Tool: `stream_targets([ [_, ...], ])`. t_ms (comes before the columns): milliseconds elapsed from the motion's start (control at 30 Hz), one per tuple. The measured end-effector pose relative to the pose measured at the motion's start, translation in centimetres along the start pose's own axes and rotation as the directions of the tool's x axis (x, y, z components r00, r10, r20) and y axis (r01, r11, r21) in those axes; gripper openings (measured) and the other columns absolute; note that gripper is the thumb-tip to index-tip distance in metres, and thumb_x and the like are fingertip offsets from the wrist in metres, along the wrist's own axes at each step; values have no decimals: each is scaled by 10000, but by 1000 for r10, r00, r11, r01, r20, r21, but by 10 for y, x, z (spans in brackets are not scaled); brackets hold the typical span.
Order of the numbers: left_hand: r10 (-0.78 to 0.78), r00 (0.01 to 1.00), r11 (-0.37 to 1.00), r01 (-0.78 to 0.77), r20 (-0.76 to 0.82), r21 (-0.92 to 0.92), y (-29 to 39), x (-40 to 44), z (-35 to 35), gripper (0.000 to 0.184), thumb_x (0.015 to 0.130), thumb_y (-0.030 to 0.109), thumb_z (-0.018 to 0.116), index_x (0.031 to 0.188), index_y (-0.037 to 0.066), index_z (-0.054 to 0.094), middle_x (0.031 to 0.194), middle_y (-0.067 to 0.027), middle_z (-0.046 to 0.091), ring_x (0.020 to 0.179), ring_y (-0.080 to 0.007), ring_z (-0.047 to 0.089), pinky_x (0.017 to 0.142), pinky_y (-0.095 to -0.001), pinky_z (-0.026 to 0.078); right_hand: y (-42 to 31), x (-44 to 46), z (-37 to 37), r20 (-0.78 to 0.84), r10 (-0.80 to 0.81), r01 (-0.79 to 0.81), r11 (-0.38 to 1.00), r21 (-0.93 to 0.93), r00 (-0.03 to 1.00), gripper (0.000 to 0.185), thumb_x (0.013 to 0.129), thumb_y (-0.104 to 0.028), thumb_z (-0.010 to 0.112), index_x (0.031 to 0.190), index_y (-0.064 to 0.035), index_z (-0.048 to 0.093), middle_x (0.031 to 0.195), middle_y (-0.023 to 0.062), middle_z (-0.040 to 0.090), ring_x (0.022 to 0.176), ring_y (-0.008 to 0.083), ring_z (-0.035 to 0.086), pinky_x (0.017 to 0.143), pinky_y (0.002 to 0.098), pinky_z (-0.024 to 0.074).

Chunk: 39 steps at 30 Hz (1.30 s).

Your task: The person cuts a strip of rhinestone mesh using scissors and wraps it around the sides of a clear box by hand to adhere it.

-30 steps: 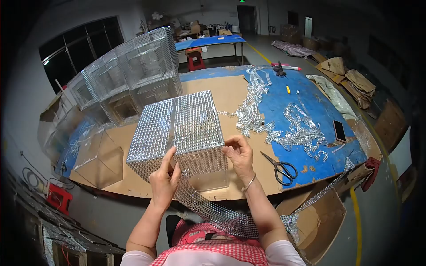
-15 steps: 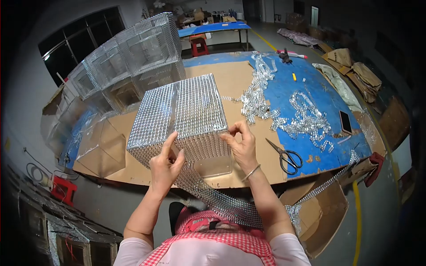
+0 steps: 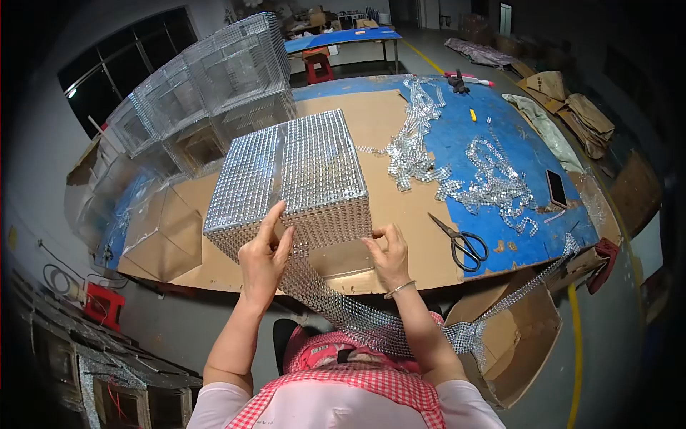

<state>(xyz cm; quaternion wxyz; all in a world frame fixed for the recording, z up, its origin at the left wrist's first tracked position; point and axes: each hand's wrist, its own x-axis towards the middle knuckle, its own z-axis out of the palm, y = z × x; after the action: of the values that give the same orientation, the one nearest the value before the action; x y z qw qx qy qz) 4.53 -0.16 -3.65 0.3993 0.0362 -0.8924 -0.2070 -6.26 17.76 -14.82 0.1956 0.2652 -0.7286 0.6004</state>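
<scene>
A clear box covered in silver rhinestone mesh [image 3: 321,161] stands on the cardboard, with a narrow bare gap down its top. At its front, my left hand [image 3: 264,254] has the index finger on the top edge by the gap and the thumb against the mesh, gripping the band there. My right hand [image 3: 390,259] pinches the mesh's lower edge at the front right corner. From the box's front a long rhinestone mesh band [image 3: 343,314] hangs across my lap towards a carton [image 3: 525,343]. Below the mesh, part of the clear front wall is uncovered.
Scissors [image 3: 461,243] lie right of the box. Loose rhinestone strips [image 3: 414,154] and a phone [image 3: 555,188] are on the blue tabletop [image 3: 475,214]. Stacked rhinestone-trimmed clear boxes [image 3: 214,93] stand at the back left, with a bare clear box [image 3: 163,239] nearer.
My right hand has slid down the box's front right corner, from the top edge to the mesh's lower edge. My left hand stays nearly in place. The view has shifted slightly.
</scene>
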Motion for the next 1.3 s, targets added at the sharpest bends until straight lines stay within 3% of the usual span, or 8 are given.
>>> stream_targets([
  [167,-16,1000,1000,16,5,-15,2,-1,0,476,772,62,652,1224,117,510,478,-71,441,390,-111,405,420,-257,365,8,-4,-3,22,187,-176,872,457,982,318,699,-124,698,948,-2,541,907,121,567,830,291,546,753,350,446],
  [367,11,1000,1000,-11,7,-7,-2,1,1,528,762,63,665,1255,110,484,485,-72,460,391,-121,422,425,-266,378,5,-22,6,-1,-154,147,943,-300,988,325,763,-155,631,1034,9,560,1029,139,538,949,315,514,815,372,431],
  [533,121,975,992,-127,-186,-25,-12,-29,15,558,735,62,690,1215,-92,449,539,-88,505,430,-146,488,432,-279,401,-6,-50,1,-249,146,-107,981,163,957,296,816,-99,557,1080,35,541,970,169,568,872,286,564,762,344,453],
  [633,371,885,928,-366,-282,71,-13,-37,8,596,709,9,699,1237,-76,437,538,-53,488,436,-124,448,429,-267,367,-21,-62,5,46,45,-53,984,172,998,318,811,-123,573,1086,32,537,967,164,571,878,290,561,780,355,450],
  [800,-57,988,932,2,-143,-362,11,-54,-20,135,754,48,664,885,13,663,562,-65,508,472,-124,465,437,-248,347,-38,-70,19,492,74,-206,954,219,868,395,757,-160,661,1092,10,536,941,116,596,836,199,574,760,312,451],
  [1033,-490,848,499,464,202,-732,-10,-84,-38,257,868,212,574,860,-35,648,724,-42,627,655,-83,563,602,-209,433,-36,-92,6,795,260,-542,834,101,548,157,824,-124,594,813,32,607,664,-11,560,640,47,470,575,221,407],
  [1233,-289,424,6,898,859,-441,-56,-125,-11,143,809,106,619,876,-18,648,802,-45,638,722,-84,584,644,-231,469,-88,-63,-44,827,296,-557,830,25,477,166,830,-124,597,746,17,572,610,-27,514,579,31,429,499,208,350],
  [1300,-328,533,34,832,780,-554,-43,-122,-14,133,806,88,619,882,-15,657,823,-50,644,727,-86,584,654,-225,468,-86,-63,-49,836,292,-550,835,14,465,176,826,-129,606,724,9,562,596,-28,503,565,30,421,484,208,333],
])
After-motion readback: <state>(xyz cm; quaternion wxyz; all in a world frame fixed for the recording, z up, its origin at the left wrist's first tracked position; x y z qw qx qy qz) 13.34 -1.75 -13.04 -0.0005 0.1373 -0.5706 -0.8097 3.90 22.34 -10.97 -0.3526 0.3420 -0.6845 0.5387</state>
